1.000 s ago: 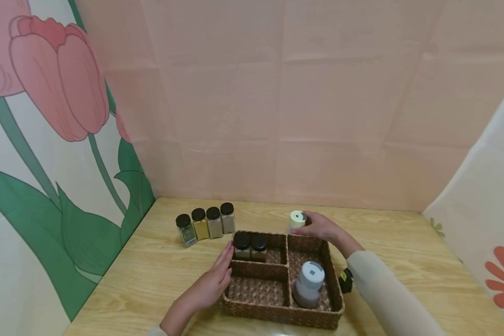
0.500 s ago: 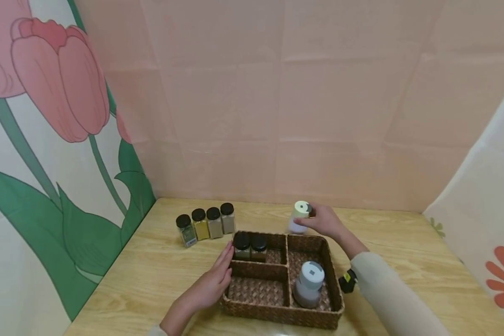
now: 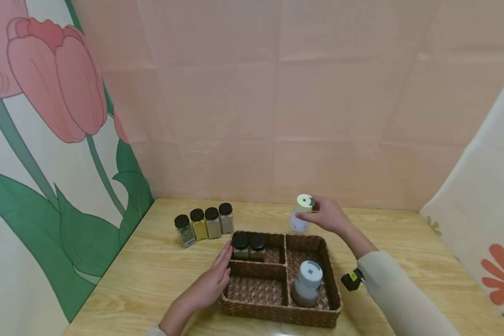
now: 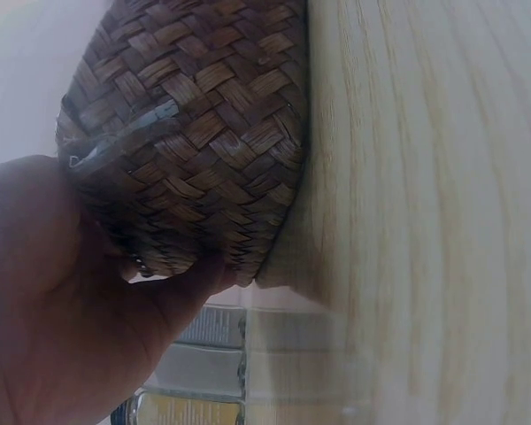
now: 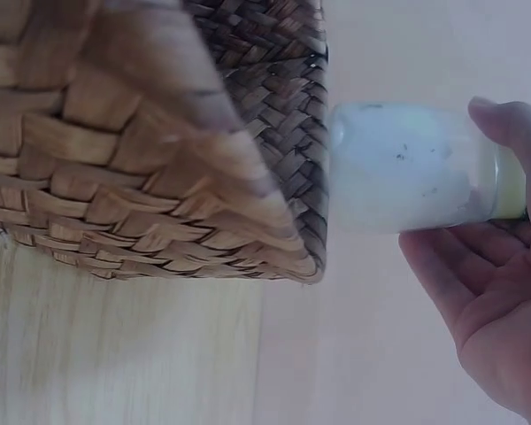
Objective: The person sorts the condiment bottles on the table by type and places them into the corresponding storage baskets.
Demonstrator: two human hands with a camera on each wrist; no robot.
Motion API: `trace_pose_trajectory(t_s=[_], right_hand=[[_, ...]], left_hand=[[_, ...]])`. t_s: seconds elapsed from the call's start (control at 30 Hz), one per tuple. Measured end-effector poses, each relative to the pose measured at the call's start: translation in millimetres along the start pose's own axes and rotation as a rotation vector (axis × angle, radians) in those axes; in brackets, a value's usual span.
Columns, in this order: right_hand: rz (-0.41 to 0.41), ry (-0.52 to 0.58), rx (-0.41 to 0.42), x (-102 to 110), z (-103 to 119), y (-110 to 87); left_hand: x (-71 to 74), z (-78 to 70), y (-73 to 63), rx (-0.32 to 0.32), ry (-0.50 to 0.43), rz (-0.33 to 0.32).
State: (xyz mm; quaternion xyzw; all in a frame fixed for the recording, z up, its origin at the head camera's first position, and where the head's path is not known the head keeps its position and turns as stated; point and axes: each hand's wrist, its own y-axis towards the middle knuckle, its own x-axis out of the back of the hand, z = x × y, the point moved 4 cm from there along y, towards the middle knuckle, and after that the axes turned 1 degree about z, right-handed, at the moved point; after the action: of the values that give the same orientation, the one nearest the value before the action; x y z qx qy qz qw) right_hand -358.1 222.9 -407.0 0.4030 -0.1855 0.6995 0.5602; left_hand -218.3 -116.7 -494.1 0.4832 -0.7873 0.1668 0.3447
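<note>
My right hand (image 3: 330,216) grips a clear seasoning jar (image 3: 299,222) by its pale yellow lid, raised behind the basket's back wall. White contents fill much of this jar (image 5: 411,168) in the right wrist view, where it hangs just beyond the basket's rim. My left hand (image 3: 210,284) rests against the outer left side of the woven brown basket (image 3: 279,317), fingers straight along the wall. Inside the right compartment stands a jar with a pale blue-white lid (image 3: 311,274). Two black-lidded jars (image 3: 257,247) stand in the back left compartment.
Several black-lidded spice jars (image 3: 199,226), one with yellow contents, stand in a row behind and left of the basket. A pink cloth backdrop (image 3: 277,116) rises at the table's back edge. A small black device (image 3: 352,280) hangs at my right wrist.
My right hand has lifted the yellow-lidded jar from behind the basket, up and slightly to the right. The left hand and the basket have stayed in place.
</note>
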Motion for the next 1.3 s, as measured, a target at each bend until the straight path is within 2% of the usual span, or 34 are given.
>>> trace_pose_trajectory(t_s=[0.6, 1.0, 1.3], right_hand=[[-0.032, -0.061, -0.021, 16.1, 19.7, -16.8], [-0.021, -0.029, 0.036, 21.3, 33.1, -30.8], [-0.018, -0.037, 0.037, 19.9, 36.6, -41.2]], left_hand=[[0.6, -1.4, -0.8, 0.009, -0.015, 0.008], [1.1, -3.2, -1.1, 0.008, -0.021, 0.011], [1.4, -4.2, -1.2, 0.006, -0.026, 0.011]])
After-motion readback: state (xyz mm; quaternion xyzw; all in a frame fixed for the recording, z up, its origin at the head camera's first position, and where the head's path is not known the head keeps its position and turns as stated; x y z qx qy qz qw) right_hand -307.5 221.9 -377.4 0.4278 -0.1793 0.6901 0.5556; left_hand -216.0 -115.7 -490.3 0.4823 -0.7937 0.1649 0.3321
